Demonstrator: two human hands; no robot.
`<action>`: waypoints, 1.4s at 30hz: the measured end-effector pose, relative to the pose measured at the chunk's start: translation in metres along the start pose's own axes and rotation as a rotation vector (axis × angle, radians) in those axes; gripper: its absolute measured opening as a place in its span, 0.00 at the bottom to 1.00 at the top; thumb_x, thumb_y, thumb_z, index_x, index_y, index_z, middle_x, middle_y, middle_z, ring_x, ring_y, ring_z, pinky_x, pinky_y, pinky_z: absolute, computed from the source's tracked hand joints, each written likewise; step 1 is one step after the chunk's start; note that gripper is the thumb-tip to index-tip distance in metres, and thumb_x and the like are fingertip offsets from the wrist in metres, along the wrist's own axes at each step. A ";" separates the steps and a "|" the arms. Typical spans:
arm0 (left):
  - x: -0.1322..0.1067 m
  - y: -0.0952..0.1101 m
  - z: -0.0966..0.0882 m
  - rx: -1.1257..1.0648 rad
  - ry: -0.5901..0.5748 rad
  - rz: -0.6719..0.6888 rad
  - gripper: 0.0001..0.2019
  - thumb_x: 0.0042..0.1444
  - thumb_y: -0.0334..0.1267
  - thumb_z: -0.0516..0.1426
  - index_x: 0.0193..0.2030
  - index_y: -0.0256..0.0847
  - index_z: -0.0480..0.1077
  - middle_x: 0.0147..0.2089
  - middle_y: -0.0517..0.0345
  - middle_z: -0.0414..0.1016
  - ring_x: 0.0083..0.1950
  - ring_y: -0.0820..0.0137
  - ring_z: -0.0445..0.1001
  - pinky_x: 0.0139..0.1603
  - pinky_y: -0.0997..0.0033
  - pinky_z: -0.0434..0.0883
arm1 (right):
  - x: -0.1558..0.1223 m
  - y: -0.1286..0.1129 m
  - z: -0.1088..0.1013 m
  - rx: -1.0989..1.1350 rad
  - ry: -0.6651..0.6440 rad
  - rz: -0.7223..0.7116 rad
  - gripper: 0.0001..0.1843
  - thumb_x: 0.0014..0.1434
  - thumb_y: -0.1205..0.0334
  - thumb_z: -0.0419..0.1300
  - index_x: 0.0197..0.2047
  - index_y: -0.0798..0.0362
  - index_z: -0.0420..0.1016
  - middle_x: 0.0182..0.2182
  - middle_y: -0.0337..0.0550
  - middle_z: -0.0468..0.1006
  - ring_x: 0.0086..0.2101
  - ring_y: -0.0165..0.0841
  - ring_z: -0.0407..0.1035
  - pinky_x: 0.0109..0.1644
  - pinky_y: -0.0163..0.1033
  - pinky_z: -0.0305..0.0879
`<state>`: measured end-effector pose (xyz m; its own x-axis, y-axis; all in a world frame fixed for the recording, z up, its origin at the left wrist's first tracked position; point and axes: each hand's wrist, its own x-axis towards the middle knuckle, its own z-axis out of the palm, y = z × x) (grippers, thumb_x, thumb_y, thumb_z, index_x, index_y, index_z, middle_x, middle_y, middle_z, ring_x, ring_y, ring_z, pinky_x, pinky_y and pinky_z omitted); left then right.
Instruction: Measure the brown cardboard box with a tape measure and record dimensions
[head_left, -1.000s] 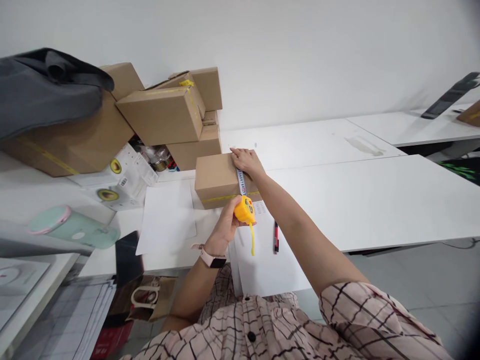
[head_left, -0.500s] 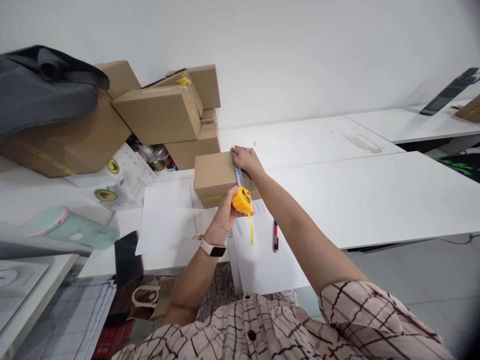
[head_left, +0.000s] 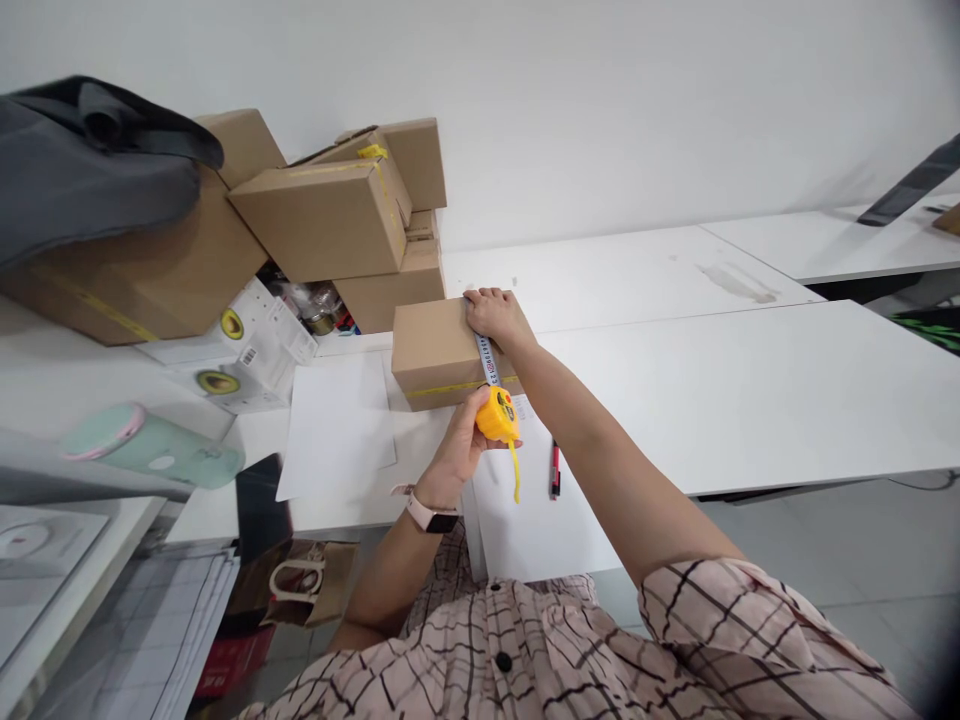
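Note:
A closed cardboard box (head_left: 429, 342) with yellow tape along its front rests on the white desk. In front of it my left hand (head_left: 456, 450) is closed around a yellow tape measure (head_left: 498, 416), its yellow strap hanging down. The silver blade (head_left: 489, 362) runs out of the case across the top of the box. At the far edge of the box top, my right hand (head_left: 498, 318) presses down on the blade's end with its fingers curled over; the very tip is hidden under them. My right forearm covers part of the box's right side.
White paper sheets (head_left: 337, 430) lie left of and in front of the box. A red and black pen (head_left: 555, 470) lies on the front paper. Stacked cardboard boxes (head_left: 319, 225) stand behind on the left, near a mint green cylinder (head_left: 157, 445). A dark bottle (head_left: 911, 185) is far right.
The tape measure case has come closer to me and slightly right, with more blade showing. My right hand has flattened a little over the blade's end at the far edge.

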<state>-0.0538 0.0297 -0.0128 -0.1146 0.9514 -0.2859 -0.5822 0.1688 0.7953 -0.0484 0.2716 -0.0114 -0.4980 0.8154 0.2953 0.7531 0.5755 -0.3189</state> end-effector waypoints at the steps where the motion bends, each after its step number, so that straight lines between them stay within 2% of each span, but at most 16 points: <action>1: 0.000 0.000 0.000 -0.003 -0.001 -0.001 0.23 0.48 0.56 0.67 0.42 0.40 0.75 0.37 0.53 0.76 0.34 0.65 0.76 0.33 0.59 0.81 | 0.000 -0.001 0.000 0.001 0.002 0.006 0.26 0.68 0.63 0.43 0.63 0.50 0.72 0.58 0.54 0.75 0.58 0.50 0.63 0.62 0.56 0.52; 9: -0.001 -0.002 0.000 0.006 0.023 -0.005 0.23 0.48 0.57 0.67 0.42 0.40 0.76 0.40 0.53 0.77 0.36 0.66 0.77 0.34 0.61 0.81 | 0.002 0.001 0.001 0.015 -0.006 0.014 0.26 0.68 0.62 0.43 0.63 0.48 0.73 0.59 0.53 0.74 0.58 0.50 0.62 0.63 0.57 0.50; 15: -0.001 -0.004 -0.002 0.010 0.015 0.005 0.24 0.48 0.57 0.67 0.42 0.39 0.75 0.39 0.54 0.76 0.35 0.67 0.77 0.34 0.63 0.81 | -0.003 0.001 -0.004 0.020 -0.017 0.006 0.27 0.68 0.63 0.43 0.64 0.47 0.72 0.59 0.54 0.73 0.59 0.50 0.62 0.64 0.58 0.49; 19: 0.000 -0.004 -0.001 0.020 0.023 0.013 0.24 0.51 0.56 0.66 0.45 0.38 0.74 0.39 0.55 0.76 0.35 0.69 0.77 0.37 0.61 0.82 | -0.004 0.000 -0.003 0.007 -0.014 0.006 0.27 0.68 0.63 0.43 0.64 0.47 0.72 0.58 0.53 0.74 0.59 0.50 0.63 0.64 0.58 0.49; 22: 0.000 -0.002 0.000 0.050 0.005 0.013 0.25 0.52 0.57 0.65 0.46 0.37 0.73 0.40 0.54 0.77 0.36 0.68 0.77 0.37 0.60 0.82 | 0.001 0.000 -0.003 0.048 -0.017 0.015 0.26 0.69 0.60 0.42 0.63 0.47 0.72 0.59 0.52 0.74 0.60 0.50 0.63 0.66 0.60 0.49; 24: -0.004 0.000 -0.003 0.084 -0.009 0.032 0.26 0.51 0.57 0.64 0.46 0.37 0.74 0.40 0.52 0.77 0.37 0.66 0.77 0.36 0.60 0.82 | 0.005 0.005 -0.007 0.166 -0.008 0.023 0.27 0.71 0.53 0.41 0.65 0.46 0.71 0.61 0.49 0.73 0.62 0.49 0.62 0.68 0.61 0.49; 27: -0.019 0.005 -0.021 0.167 0.004 0.166 0.24 0.51 0.55 0.65 0.46 0.38 0.73 0.43 0.52 0.77 0.39 0.65 0.78 0.37 0.60 0.82 | -0.001 0.025 -0.020 0.452 0.095 0.069 0.32 0.71 0.41 0.39 0.69 0.43 0.65 0.66 0.45 0.69 0.65 0.47 0.59 0.70 0.61 0.50; 29: -0.028 0.010 -0.044 0.241 0.090 0.333 0.24 0.50 0.52 0.66 0.49 0.41 0.72 0.46 0.54 0.77 0.40 0.66 0.78 0.38 0.62 0.81 | -0.019 0.046 -0.028 0.620 0.205 0.121 0.35 0.70 0.37 0.39 0.69 0.44 0.66 0.67 0.44 0.68 0.65 0.45 0.60 0.70 0.58 0.52; 31: -0.032 0.016 -0.072 0.319 0.229 0.493 0.26 0.49 0.50 0.68 0.52 0.43 0.71 0.47 0.56 0.77 0.40 0.67 0.77 0.38 0.66 0.80 | -0.047 0.068 -0.030 0.730 0.282 0.189 0.37 0.68 0.34 0.39 0.65 0.46 0.70 0.65 0.47 0.71 0.64 0.43 0.63 0.70 0.53 0.55; 33: -0.028 0.022 -0.099 0.369 0.343 0.571 0.27 0.48 0.50 0.68 0.52 0.43 0.71 0.45 0.57 0.75 0.39 0.69 0.76 0.37 0.69 0.79 | -0.081 0.084 -0.028 0.804 0.270 0.311 0.39 0.66 0.31 0.41 0.63 0.47 0.72 0.61 0.49 0.75 0.61 0.44 0.67 0.68 0.53 0.59; 35: -0.018 0.029 -0.118 0.373 0.374 0.552 0.26 0.46 0.51 0.69 0.50 0.42 0.71 0.44 0.59 0.74 0.38 0.70 0.76 0.36 0.69 0.79 | -0.111 0.090 -0.024 0.881 0.184 0.357 0.41 0.65 0.29 0.42 0.67 0.47 0.69 0.61 0.50 0.75 0.59 0.44 0.69 0.67 0.54 0.61; 38: -0.001 0.041 -0.129 0.336 0.302 0.468 0.25 0.45 0.52 0.69 0.46 0.41 0.71 0.43 0.59 0.73 0.36 0.70 0.75 0.34 0.68 0.80 | -0.134 0.083 -0.023 0.982 0.019 0.279 0.42 0.64 0.28 0.43 0.71 0.42 0.63 0.65 0.46 0.71 0.60 0.44 0.68 0.64 0.54 0.64; 40: 0.006 0.051 -0.126 0.321 0.243 0.459 0.24 0.46 0.52 0.68 0.45 0.41 0.71 0.42 0.58 0.73 0.36 0.71 0.75 0.34 0.67 0.80 | -0.132 0.073 -0.031 0.925 -0.001 0.215 0.40 0.63 0.28 0.46 0.70 0.40 0.64 0.68 0.43 0.67 0.62 0.45 0.66 0.65 0.54 0.64; 42: 0.010 0.065 -0.118 0.309 0.203 0.503 0.23 0.47 0.51 0.68 0.45 0.41 0.71 0.42 0.58 0.74 0.35 0.71 0.76 0.34 0.68 0.81 | -0.120 0.065 -0.046 0.757 0.036 0.190 0.39 0.63 0.30 0.50 0.70 0.40 0.64 0.66 0.44 0.70 0.61 0.47 0.67 0.64 0.56 0.64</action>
<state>-0.1880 0.0199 -0.0273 -0.4825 0.8710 0.0924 -0.1607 -0.1918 0.9682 0.0797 0.2082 -0.0258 -0.3656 0.9092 0.1994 0.3191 0.3236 -0.8908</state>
